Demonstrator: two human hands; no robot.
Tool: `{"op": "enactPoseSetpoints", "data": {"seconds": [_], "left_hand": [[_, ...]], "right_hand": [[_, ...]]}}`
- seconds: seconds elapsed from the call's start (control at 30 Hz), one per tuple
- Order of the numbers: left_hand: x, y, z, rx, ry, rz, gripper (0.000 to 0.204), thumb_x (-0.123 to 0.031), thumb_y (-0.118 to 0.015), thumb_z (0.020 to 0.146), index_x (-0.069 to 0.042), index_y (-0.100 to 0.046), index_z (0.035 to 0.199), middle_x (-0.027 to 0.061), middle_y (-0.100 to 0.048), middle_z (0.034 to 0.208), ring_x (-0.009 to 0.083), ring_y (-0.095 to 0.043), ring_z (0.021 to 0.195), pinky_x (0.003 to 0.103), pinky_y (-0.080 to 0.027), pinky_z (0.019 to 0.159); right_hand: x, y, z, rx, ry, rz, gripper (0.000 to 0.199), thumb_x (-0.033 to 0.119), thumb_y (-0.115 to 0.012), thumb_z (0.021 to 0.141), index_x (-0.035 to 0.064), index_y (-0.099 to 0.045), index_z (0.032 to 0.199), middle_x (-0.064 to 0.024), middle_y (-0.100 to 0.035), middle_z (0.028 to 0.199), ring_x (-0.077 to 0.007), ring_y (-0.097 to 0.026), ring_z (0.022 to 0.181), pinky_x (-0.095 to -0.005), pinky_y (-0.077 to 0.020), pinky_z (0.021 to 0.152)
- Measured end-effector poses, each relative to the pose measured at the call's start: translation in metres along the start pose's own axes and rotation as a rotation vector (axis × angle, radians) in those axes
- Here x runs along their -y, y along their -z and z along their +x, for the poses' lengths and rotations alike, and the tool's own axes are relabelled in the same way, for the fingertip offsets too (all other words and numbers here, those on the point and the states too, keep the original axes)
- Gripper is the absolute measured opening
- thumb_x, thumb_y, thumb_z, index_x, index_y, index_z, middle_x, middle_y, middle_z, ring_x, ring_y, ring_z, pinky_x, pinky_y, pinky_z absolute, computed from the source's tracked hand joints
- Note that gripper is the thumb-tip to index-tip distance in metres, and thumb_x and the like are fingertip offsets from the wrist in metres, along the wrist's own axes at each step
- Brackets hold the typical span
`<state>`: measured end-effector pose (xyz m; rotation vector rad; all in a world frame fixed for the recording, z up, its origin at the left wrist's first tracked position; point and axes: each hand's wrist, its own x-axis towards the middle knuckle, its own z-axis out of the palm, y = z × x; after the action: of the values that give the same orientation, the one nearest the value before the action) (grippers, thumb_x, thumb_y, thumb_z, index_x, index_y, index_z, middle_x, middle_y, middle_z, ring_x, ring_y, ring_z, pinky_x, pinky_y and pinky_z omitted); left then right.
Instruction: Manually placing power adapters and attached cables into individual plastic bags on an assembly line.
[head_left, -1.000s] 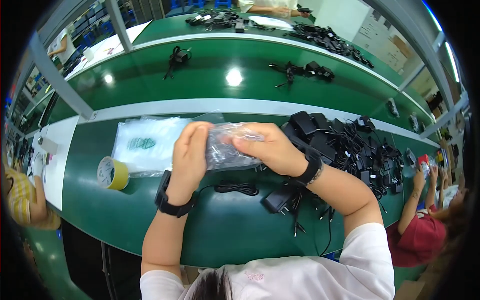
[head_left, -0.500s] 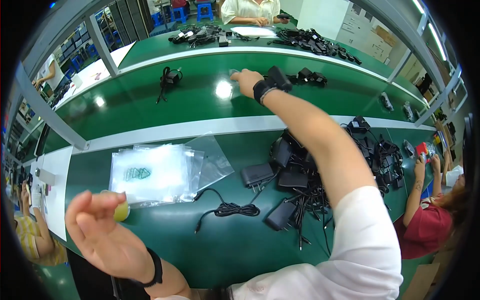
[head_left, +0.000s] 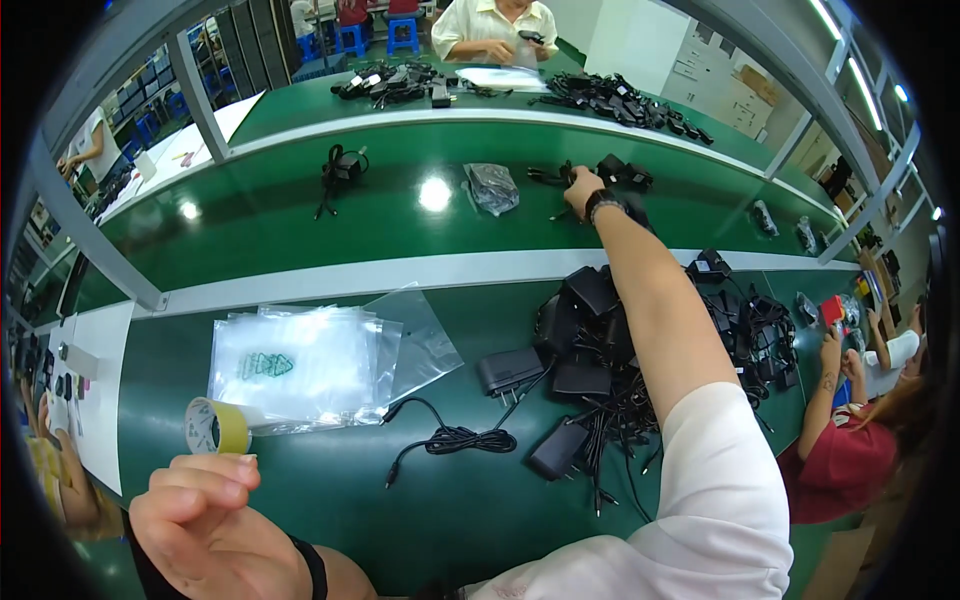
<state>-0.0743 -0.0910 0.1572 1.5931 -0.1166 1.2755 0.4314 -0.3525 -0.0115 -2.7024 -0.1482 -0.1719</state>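
Note:
My right hand (head_left: 582, 190) stretches over the white rail to the far green surface. Its fingers are closed on the black cable (head_left: 548, 177) of a power adapter there, and the wrist partly hides the black block below it. More black power adapters (head_left: 625, 172) lie just beyond the hand. To its left sits a bagged adapter (head_left: 492, 188) in clear plastic. My left hand (head_left: 205, 515) is raised at the lower left, palm up with loosely bent fingers and nothing in it. Close above it stands a roll of yellow tape (head_left: 232, 428).
Clear plastic bags (head_left: 310, 365) with a green print lie stacked at left. Beside them rest a plugged adapter (head_left: 512, 370) and its coiled cable (head_left: 470, 440). A heap of black adapters (head_left: 585, 375) lies under my right arm. The white rail (head_left: 400, 268) crosses the bench. Other people work around it.
My right hand has moved right, from the bagged adapter, now in full view, to the adapters and cable. My left hand has dropped lower, uncovering the tape roll.

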Motion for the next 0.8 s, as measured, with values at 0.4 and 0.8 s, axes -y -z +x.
{"op": "enactPoseSetpoints", "data": {"seconds": [0.4, 0.8], "left_hand": [[0.055, -0.04, -0.01, 0.198, 0.961, -0.753, 0.037, -0.03, -0.041, 0.094, 0.005, -0.052, 0.1, 0.0154, -0.058, 0.088, 0.0242, -0.059, 0.077, 0.038, -0.052, 0.072], [0.081, -0.029, -0.008, -0.174, 1.007, -1.119, 0.022, -0.01, -0.057, 0.084, -0.005, -0.046, 0.102, 0.0124, -0.054, 0.107, 0.0252, -0.057, 0.092, 0.04, -0.048, 0.074]], "right_hand": [[0.126, 0.247, -0.117, 0.296, 0.215, 1.117, 0.014, 0.018, -0.057, 0.084, 0.0051, -0.053, 0.088, -0.0027, -0.056, 0.07, -0.0105, -0.05, 0.058, -0.021, -0.0418, 0.051], [0.141, 0.187, -0.342, 1.239, 0.082, 1.515, 0.028, 0.002, -0.049, 0.071, -0.0043, -0.043, 0.098, -0.0314, -0.058, 0.087, -0.0339, -0.063, 0.061, -0.0327, -0.0508, 0.044]]}}
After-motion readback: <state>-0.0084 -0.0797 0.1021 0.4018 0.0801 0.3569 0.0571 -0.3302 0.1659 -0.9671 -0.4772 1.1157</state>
